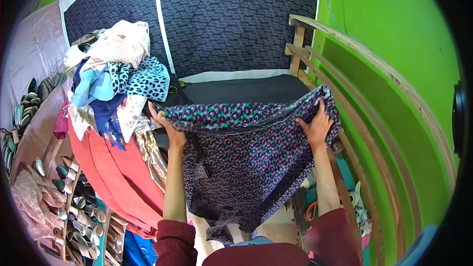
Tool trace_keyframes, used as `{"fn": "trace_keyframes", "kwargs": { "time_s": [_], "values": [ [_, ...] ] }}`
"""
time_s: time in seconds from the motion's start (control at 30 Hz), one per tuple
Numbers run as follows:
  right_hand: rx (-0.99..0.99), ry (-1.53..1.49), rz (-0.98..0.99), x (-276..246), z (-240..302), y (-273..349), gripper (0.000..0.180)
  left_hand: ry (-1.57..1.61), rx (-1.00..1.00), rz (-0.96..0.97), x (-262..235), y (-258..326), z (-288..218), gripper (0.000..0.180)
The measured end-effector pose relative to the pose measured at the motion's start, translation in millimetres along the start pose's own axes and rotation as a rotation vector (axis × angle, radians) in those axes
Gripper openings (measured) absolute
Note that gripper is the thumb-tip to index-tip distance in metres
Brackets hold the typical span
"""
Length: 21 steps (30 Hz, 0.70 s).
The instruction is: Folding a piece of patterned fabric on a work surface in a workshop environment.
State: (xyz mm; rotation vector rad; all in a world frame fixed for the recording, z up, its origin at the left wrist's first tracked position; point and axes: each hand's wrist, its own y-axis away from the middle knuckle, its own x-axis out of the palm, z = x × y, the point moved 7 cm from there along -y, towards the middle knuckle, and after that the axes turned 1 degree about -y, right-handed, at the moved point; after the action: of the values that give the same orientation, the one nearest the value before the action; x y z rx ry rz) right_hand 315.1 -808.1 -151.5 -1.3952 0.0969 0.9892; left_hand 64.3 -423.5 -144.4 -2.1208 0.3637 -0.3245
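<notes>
2 hands hold up 1 big dark fabric with a purple and green floral print [246,162]; it hangs over the dark mattress [246,90] and down toward the person. Beside it, on the left, a tall pile of mixed colourful clothes [116,98] is stacked. The left hand [166,123] grips the fabric's top left edge, and the right hand [316,125] grips its top right corner, near the curved wooden bed rail [374,64].

One patterned garment [246,157] (purple-green), two hands, one clothes pile [116,93].
</notes>
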Motion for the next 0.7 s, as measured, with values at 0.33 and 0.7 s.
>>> {"fn": "trace_keyframes", "kwargs": {
  "time_s": [0.33, 0.7],
  "values": [
    [-0.035, -0.123, 0.107, 98, 29, -92, 0.102, -0.777, -0.003, -0.17, 76, -55, 78, 0.048],
    [-0.086, -0.225, 0.046, 219, 53, -146, 0.105, -0.939, -0.043, -0.229, 129, -101, 186, 0.051]
  ]
}}
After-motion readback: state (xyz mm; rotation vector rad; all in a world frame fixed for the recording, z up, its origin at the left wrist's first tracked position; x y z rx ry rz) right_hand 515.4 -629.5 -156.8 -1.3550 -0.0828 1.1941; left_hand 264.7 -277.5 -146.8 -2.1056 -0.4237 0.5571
